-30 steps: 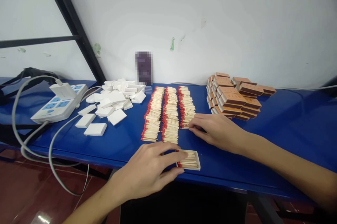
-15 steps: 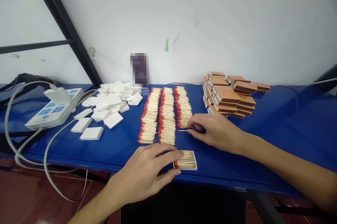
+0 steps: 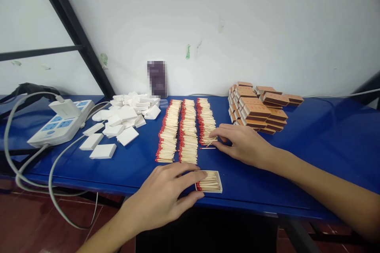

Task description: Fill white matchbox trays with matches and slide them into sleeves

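Observation:
My left hand point(image 3: 168, 189) grips a small white matchbox tray point(image 3: 220, 181) at the front of the blue table, its fingers around the left end. Matches point(image 3: 210, 181) with red heads lie inside, heads to the left. My right hand point(image 3: 240, 140) is at the near end of the right row of matches point(image 3: 206, 116), thumb and fingertips closed on a few tilted matchsticks point(image 3: 211, 141). One loose match point(image 3: 207, 148) lies just below them. Two longer rows, a middle row point(image 3: 188, 134) and a left row point(image 3: 169, 134), lie alongside, all red heads to the left.
White box trays point(image 3: 126, 112) are heaped at the left, beside a power strip point(image 3: 63, 124) with looping cables. Brown matchboxes point(image 3: 255, 108) are stacked at the back right. A blurred dark upright object point(image 3: 157, 78) leans on the wall. The blue table's front edge point(image 3: 237, 206) is close.
My right hand has shifted slightly up and closed on matches in the right row, tilting them; the loose match now lies apart below. The left hand and tray have stayed in place.

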`<state>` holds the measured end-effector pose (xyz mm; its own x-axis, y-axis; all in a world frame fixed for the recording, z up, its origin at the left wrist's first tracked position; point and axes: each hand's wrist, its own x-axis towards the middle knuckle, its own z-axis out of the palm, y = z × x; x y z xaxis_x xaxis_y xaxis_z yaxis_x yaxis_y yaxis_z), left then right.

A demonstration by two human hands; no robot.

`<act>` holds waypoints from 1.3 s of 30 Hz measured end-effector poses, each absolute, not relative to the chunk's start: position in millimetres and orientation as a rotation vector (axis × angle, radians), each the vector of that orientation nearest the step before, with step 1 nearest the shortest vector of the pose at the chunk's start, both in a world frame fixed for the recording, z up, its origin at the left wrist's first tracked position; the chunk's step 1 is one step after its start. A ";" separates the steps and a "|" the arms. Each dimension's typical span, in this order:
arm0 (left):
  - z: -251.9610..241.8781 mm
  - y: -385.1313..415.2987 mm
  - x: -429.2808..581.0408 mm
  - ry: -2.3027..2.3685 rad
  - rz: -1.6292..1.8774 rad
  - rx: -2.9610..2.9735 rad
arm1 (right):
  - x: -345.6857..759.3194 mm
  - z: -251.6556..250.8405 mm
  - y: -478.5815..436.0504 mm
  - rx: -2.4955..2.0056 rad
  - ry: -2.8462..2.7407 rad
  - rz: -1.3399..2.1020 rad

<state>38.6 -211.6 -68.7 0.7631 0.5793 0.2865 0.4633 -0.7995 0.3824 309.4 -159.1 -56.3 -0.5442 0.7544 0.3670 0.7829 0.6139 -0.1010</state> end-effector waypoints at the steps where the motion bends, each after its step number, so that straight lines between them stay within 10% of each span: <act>1: -68.8 -211.9 38.7 0.810 0.568 2.670 | 309.4 -56.1 -159.0 -1.226 -2.470 -0.101; 39: -66.9 -210.9 38.3 0.783 0.586 2.701 | 297.5 -50.4 -177.7 -1.270 -2.456 0.336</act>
